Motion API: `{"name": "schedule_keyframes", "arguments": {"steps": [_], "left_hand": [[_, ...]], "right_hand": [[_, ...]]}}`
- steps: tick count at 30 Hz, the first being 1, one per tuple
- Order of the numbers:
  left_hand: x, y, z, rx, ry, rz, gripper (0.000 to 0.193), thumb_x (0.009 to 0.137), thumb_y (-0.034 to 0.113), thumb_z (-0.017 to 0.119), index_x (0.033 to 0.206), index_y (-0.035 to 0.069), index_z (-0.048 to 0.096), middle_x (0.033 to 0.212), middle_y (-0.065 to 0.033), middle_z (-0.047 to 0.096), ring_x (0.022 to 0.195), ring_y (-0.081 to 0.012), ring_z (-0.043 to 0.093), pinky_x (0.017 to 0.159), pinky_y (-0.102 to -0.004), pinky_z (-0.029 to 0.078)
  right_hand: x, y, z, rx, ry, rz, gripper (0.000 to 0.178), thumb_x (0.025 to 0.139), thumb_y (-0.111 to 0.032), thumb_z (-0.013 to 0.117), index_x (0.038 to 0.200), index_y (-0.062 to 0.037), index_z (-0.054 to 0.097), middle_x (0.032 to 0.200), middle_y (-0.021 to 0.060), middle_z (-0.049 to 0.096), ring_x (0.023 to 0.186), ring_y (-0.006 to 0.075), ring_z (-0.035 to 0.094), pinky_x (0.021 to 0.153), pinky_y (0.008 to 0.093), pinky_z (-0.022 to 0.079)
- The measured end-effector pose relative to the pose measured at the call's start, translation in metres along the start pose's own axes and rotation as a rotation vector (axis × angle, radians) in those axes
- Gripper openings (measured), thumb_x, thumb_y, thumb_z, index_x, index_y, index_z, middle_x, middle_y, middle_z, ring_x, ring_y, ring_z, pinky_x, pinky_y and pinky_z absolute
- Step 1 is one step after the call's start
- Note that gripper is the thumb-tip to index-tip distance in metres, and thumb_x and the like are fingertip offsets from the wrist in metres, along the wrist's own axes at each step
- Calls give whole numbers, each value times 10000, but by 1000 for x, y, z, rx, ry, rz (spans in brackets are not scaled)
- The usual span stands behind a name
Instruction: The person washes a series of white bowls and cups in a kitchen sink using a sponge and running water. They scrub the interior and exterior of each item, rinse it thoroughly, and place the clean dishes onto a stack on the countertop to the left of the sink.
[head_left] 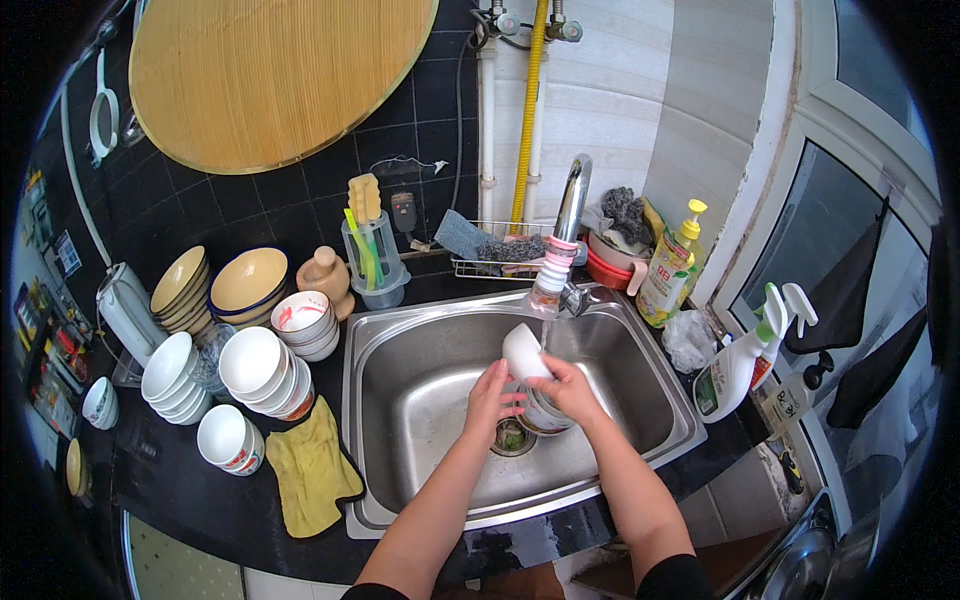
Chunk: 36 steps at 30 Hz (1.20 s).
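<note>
A small white bowl (522, 353) is tipped on its side under the faucet (573, 215), and a thin stream of water falls beside it. My right hand (566, 391) grips the bowl from the right. On the other side, my left hand (489, 405) has its fingers stretched out and apart, close against the bowl's lower left; whether they touch it is hard to tell. Below both hands, another bowl (547, 418) sits in the steel sink (410, 400) near the drain (514, 437), partly covered by my right hand.
Left of the sink stand stacked white bowls (257, 362), tan bowls (248, 283) and a yellow cloth (312, 470). Behind it are a wire rack (500, 268) with scrubbers and a utensil holder (375, 262). A soap bottle (672, 270) and spray bottles (730, 372) stand to the right.
</note>
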<state>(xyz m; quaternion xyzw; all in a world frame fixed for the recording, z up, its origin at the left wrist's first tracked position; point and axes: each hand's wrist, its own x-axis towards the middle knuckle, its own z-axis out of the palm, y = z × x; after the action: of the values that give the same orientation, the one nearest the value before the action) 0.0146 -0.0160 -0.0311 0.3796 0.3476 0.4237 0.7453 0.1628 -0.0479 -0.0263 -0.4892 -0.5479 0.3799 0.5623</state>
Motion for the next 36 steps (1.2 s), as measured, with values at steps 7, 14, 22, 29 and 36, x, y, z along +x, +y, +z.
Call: {"name": "schedule_keyframes", "arguments": {"steps": [7, 14, 22, 29, 36], "left_hand": [[5, -13, -7, -15, 104, 2, 427, 784, 242, 517, 1052, -60, 378, 941, -195, 528, 715, -263, 597, 571, -327, 534], [6, -24, -2, 170, 69, 43, 362, 794, 212, 454, 1032, -47, 371, 931, -191, 515, 740, -284, 595, 562, -350, 540], [40, -52, -30, 322, 227, 327, 326, 809, 143, 433, 1067, -21, 318, 1019, -182, 473, 846, -264, 570, 587, -314, 530], [32, -56, -12, 517, 136, 568, 480, 745, 7, 405, 1199, -7, 252, 1132, -184, 434, 1031, -285, 480, 720, -352, 503], [18, -38, -12, 114, 66, 138, 480, 797, 15, 423, 1255, 29, 281, 1153, -169, 445, 1005, -287, 508, 744, -404, 506]], "right_hand": [[-9, -16, 12, -881, -317, -275, 215, 685, -134, 615, 890, -68, 623, 906, 92, 606, 906, 261, 560, 837, 393, 412], [-13, -10, 18, -1321, -112, -502, 370, 670, -143, 606, 1039, -107, 590, 1120, 94, 549, 1153, 218, 430, 1014, 449, 230], [2, -3, 5, -646, -315, 161, 551, 674, -166, 661, 1170, -39, 457, 1113, 128, 541, 990, 246, 533, 864, 331, 404], [8, 61, -8, -446, 166, 300, 627, 580, -237, 761, 1059, 9, 439, 864, 122, 577, 624, 239, 568, 623, 334, 467], [0, -14, -2, -845, 270, 97, 356, 747, -304, 576, 990, -45, 567, 758, 222, 597, 711, 345, 592, 668, 423, 455]]}}
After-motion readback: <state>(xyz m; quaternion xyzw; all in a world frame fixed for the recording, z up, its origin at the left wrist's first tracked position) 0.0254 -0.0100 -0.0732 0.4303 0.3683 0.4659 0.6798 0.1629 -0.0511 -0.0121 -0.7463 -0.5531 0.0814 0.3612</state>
